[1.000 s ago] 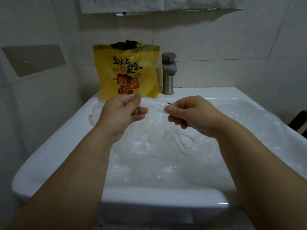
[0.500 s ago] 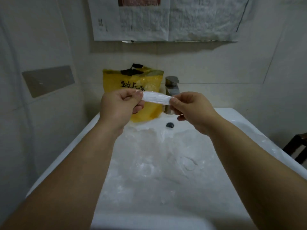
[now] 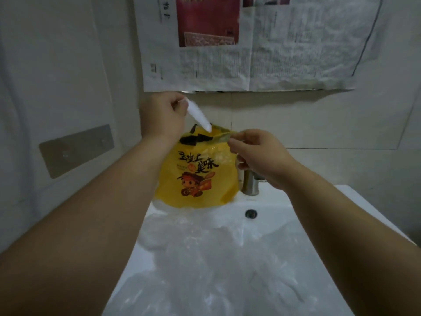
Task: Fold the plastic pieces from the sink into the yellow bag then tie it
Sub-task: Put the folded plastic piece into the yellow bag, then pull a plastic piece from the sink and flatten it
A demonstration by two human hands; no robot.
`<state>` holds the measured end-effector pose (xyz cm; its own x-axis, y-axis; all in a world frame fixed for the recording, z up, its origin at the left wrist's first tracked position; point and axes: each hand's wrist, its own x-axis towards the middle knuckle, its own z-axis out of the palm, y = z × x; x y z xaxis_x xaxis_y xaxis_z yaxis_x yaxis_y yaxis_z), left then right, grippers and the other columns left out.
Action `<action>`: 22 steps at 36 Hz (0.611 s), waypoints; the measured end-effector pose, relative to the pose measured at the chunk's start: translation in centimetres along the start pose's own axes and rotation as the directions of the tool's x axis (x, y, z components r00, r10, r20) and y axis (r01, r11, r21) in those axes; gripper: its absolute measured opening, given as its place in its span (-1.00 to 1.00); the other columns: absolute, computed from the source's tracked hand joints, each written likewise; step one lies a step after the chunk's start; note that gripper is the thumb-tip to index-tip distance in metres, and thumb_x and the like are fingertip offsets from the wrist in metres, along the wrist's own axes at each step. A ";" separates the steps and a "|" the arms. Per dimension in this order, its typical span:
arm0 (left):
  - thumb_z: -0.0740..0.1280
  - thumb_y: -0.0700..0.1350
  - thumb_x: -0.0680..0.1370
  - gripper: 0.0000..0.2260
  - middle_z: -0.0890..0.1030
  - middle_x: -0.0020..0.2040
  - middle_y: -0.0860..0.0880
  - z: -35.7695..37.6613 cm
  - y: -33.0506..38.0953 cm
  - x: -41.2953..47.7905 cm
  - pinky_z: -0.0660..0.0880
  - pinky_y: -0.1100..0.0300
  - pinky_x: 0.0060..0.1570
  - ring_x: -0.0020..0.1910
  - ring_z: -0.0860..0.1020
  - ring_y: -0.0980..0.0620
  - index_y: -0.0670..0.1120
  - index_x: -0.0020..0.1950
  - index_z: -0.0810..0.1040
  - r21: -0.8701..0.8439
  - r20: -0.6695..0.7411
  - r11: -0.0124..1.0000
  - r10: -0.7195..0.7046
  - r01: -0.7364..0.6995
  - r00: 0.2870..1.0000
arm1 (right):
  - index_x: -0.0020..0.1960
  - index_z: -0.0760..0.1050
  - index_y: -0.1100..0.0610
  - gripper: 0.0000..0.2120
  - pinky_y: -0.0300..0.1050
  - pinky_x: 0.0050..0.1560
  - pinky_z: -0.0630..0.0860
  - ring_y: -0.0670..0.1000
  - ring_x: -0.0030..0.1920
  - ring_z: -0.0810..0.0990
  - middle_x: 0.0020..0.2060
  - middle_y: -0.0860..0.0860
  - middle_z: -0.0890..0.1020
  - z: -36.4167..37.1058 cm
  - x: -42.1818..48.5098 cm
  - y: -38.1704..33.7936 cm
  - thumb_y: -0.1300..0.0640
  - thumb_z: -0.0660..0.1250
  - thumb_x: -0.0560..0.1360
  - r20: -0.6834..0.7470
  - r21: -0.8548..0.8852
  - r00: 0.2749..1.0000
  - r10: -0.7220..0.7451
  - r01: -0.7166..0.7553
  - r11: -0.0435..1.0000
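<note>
Standing beside yellow bag [image 3: 196,179]: faucet [image 3: 250,183].

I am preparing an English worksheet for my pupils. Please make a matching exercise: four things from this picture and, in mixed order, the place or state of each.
1. folded plastic piece
2. yellow bag
3. faucet
4. newspaper

A. hangs high above the bag
B. stands on the sink, rim pinched by the right hand
C. pinched in the left hand, over the bag's mouth
D. partly hidden behind the right hand

Pairs: 1-C, 2-B, 3-D, 4-A
</note>
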<state>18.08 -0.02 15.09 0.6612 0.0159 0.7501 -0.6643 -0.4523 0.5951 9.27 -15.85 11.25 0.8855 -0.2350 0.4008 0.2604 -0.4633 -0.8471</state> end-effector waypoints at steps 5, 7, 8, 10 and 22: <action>0.21 -0.07 0.62 -0.86 0.59 0.09 -0.08 3.1 -1.0 1.4 0.37 0.09 -0.09 0.04 0.52 -0.13 -0.01 0.14 0.50 0.381 0.276 0.922 -0.041 -0.071 0.960 | -0.02 0.51 -0.03 -0.96 -0.02 -0.03 0.59 -0.03 -0.17 0.58 -0.04 -0.03 0.62 0.4 0.7 1.1 0.03 0.30 0.56 0.023 -0.043 1.000 -0.002 0.003 0.999; 0.12 0.03 0.65 -0.79 0.57 0.10 -0.09 4.1 -1.2 1.0 0.32 0.03 0.05 0.13 0.47 -0.18 0.05 0.05 0.54 0.564 0.388 0.818 -0.143 -0.112 0.910 | -0.03 0.50 -0.04 -0.98 -0.01 0.04 0.58 -0.09 -0.16 0.55 -0.06 -0.06 0.62 0.8 0.8 1.7 0.03 0.31 0.56 0.052 -0.078 0.999 -0.002 0.006 0.997; 0.08 0.09 0.66 -0.72 0.57 0.09 -0.09 4.4 -1.2 0.7 0.31 -0.04 0.17 0.17 0.45 -0.19 0.05 -0.03 0.55 0.578 0.417 0.810 -0.187 -0.101 0.890 | -0.02 0.49 -0.04 -0.97 0.01 0.07 0.58 -0.09 -0.15 0.54 -0.06 -0.07 0.61 1.0 0.7 2.1 0.03 0.31 0.56 0.065 -0.093 0.998 0.003 0.003 0.996; 0.03 0.14 0.66 -0.60 0.56 0.00 -0.09 4.5 -1.0 0.5 0.24 -0.18 0.33 0.18 0.44 -0.20 0.03 -0.27 0.46 0.524 0.406 0.850 -0.196 -0.052 0.892 | 0.01 0.50 -0.03 -0.94 0.04 0.10 0.57 -0.08 -0.12 0.55 -0.06 -0.06 0.61 1.2 0.7 2.4 0.02 0.31 0.56 0.066 -0.106 0.998 0.007 0.000 0.994; 0.24 -0.11 0.62 -0.76 0.67 -0.03 -0.11 0.8 2.1 -7.1 0.45 0.14 0.03 0.01 0.56 -0.05 -0.19 0.00 0.67 -0.014 0.120 0.989 0.148 -0.147 0.982 | 0.11 0.58 0.10 -0.82 -0.07 -0.08 0.55 -0.06 -0.15 0.56 -0.09 -0.05 0.62 0.3 -4.3 2.5 0.08 0.31 0.55 -0.037 -0.099 0.997 0.063 -0.067 0.993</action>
<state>12.32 -1.80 10.77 0.5926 -0.1582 0.7898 -0.7593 -0.4371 0.4821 6.18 -15.71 7.32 0.8852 -0.2958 0.3591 0.1614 -0.5287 -0.8333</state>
